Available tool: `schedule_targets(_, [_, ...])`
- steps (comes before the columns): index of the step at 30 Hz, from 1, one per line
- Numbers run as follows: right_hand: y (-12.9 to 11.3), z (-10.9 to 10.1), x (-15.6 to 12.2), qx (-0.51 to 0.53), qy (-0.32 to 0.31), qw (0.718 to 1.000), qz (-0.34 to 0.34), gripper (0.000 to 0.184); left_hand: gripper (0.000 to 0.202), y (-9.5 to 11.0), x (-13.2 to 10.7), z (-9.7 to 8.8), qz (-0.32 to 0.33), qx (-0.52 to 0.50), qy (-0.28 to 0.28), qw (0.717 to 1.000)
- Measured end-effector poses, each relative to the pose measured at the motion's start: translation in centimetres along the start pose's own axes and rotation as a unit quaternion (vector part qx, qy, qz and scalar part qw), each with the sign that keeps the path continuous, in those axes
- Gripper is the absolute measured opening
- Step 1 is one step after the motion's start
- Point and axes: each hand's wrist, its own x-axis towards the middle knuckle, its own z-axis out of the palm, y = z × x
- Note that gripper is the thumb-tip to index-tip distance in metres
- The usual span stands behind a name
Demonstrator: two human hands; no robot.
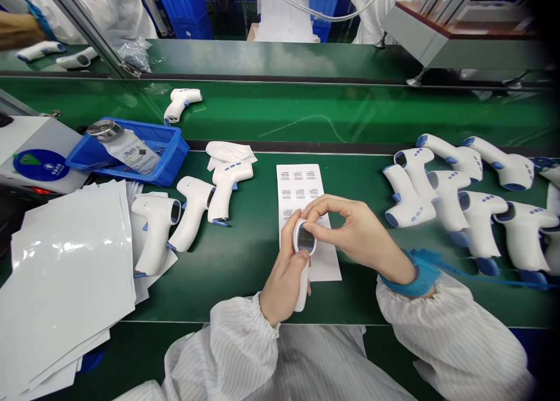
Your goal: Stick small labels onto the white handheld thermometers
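Note:
My left hand [284, 272] is wrapped round the handle of a white thermometer gun [303, 255], held upright with its display end facing me. My right hand [350, 229] pinches at the top of that display end, thumb and forefinger pressed on it; a blue strap [417, 275] circles this wrist. Under both hands lies a white label sheet [301, 194] on the green bench [245, 255].
Three white thermometer guns [192, 211] lie left of centre beside a stack of glossy white bags [65, 278]. Several more guns [459, 196] crowd the right. A blue tray [170, 150] sits back left, one gun [181, 102] on the conveyor; other people in white coats stand beyond.

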Motion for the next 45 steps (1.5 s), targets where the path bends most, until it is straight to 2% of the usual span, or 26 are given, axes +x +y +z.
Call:
schedule_targets(5, [0.0,0.1,0.0,-0.013,0.003,1.0,-0.016,0.009,0.058,0.1,0.1,0.1,0.012,-0.012,0.006,1.0])
schedule_targets(10, [-0.1,0.2,-0.4,-0.033,0.006,0.999,-0.033,0.009,0.038,0.9,0.9,0.5,0.02,-0.062,0.041,0.997])
schedule_targets(16, [0.1,-0.4,-1.6,0.067,0.008,0.997,0.045,0.02,0.03,1.7,0.5,0.6,0.024,-0.059,0.07,0.996])
schedule_targets(19, [-0.1,-0.2,-2.3,0.076,0.037,0.996,0.03,0.014,0.028,2.1,-0.2,0.7,0.043,-0.037,0.08,0.995])
schedule_targets(23, [-1.2,0.4,-2.8,0.014,0.085,0.996,-0.021,0.007,0.027,2.3,-0.8,1.0,0.085,0.013,0.097,0.992])
schedule_targets(26, [-2.1,0.6,-3.3,-0.029,0.085,0.995,-0.041,0.012,0.026,2.3,-1.0,1.1,0.122,0.057,0.112,0.985])
schedule_targets(29, [-2.6,0.8,-4.0,-0.043,0.08,0.995,-0.033,0.013,0.025,2.2,-1.1,1.0,0.152,0.087,0.12,0.977])
schedule_targets(31, [-2.7,1.1,-4.5,-0.058,0.088,0.994,-0.01,0.008,0.025,2.1,-1.1,1.0,0.165,0.098,0.119,0.974])
schedule_targets(33, [-2.9,1.2,-4.7,-0.067,0.1,0.993,0.014,0.013,0.025,2.0,-1.2,1.0,0.17,0.104,0.119,0.973])
schedule_targets(35, [-3.0,1.1,-4.6,-0.039,0.091,0.994,0.039,0.019,0.026,2.0,-1.2,1.0,0.156,0.098,0.117,0.976])
schedule_targets(37, [-2.9,0.7,-4.0,0.048,0.052,0.994,0.079,0.021,0.028,2.2,-1.2,1.0,0.118,0.074,0.104,0.985])
schedule_targets(39, [-2.7,0.2,-3.3,0.147,0.009,0.981,0.128,0.024,0.03,2.7,-1.2,0.9,0.069,0.041,0.084,0.993])
schedule_targets(41, [-2.3,-0.1,-2.7,0.194,0.006,0.97,0.149,0.026,0.031,3.3,-1.2,0.7,0.018,0.013,0.061,0.998])
schedule_targets(43, [-1.7,0.0,-2.4,0.18,0.044,0.976,0.118,0.024,0.033,3.8,-1.3,0.4,-0.017,-0.013,0.037,0.999])
schedule_targets(45, [-1.3,0.5,-2.3,0.129,0.081,0.987,0.052,0.024,0.039,4.1,-1.4,0.3,-0.032,-0.034,0.008,0.999])
